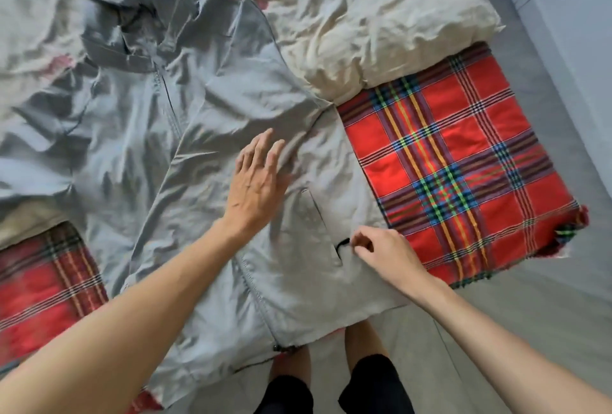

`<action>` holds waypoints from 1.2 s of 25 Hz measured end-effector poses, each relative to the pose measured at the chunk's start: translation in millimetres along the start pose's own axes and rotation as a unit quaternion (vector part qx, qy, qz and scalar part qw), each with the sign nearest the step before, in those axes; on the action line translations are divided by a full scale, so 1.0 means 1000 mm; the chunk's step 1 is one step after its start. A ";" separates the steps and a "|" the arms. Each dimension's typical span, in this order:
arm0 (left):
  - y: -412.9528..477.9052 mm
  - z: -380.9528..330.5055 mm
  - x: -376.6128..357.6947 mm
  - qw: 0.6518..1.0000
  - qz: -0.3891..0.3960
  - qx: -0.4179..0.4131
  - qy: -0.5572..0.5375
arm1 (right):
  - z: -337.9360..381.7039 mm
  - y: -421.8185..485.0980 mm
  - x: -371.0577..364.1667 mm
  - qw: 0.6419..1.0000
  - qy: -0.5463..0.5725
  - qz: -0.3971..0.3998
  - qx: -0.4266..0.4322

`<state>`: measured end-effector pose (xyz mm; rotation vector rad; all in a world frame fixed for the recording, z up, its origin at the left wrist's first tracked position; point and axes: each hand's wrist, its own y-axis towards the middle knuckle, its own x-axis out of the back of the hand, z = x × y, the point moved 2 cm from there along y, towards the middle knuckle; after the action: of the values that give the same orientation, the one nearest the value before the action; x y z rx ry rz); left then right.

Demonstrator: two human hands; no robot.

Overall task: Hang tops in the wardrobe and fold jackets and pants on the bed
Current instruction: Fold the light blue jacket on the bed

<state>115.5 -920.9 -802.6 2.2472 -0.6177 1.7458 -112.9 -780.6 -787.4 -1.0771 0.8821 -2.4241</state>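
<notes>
A grey jacket (205,89) lies front-up on the bed, its long axis running from the hem at the person's legs to the hood at the far side, slanting left. The left hand (255,181) rests flat on the chest panel, fingers straight. The right hand (385,253), fingers curled, sits by the pocket's black zip pull (342,244); whether it pinches anything is unclear. It is nearer the edge beside the plaid blanket (447,165), the likely first fold.

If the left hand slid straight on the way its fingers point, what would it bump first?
The left hand lies on the thin grey zip-up jacket, so it meets more jacket, then probably the crumpled cream quilt beyond its edge.
</notes>
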 end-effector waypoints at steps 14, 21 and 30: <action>-0.274 0.161 0.013 0.974 0.058 0.216 -0.047 | 0.234 0.153 -0.089 0.895 -0.359 -0.046 0.260; -0.265 0.285 0.084 0.574 -0.245 0.580 -0.523 | 0.388 0.157 -0.172 0.867 -0.270 -0.075 0.412; -0.193 0.413 0.134 0.170 -0.283 0.522 -0.787 | 0.495 0.230 -0.210 0.899 -0.323 -0.096 0.280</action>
<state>588.4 -951.3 -768.2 -1.8367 -1.0273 1.0842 412.0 -1039.0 -796.1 -1.6058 -0.1385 -2.0093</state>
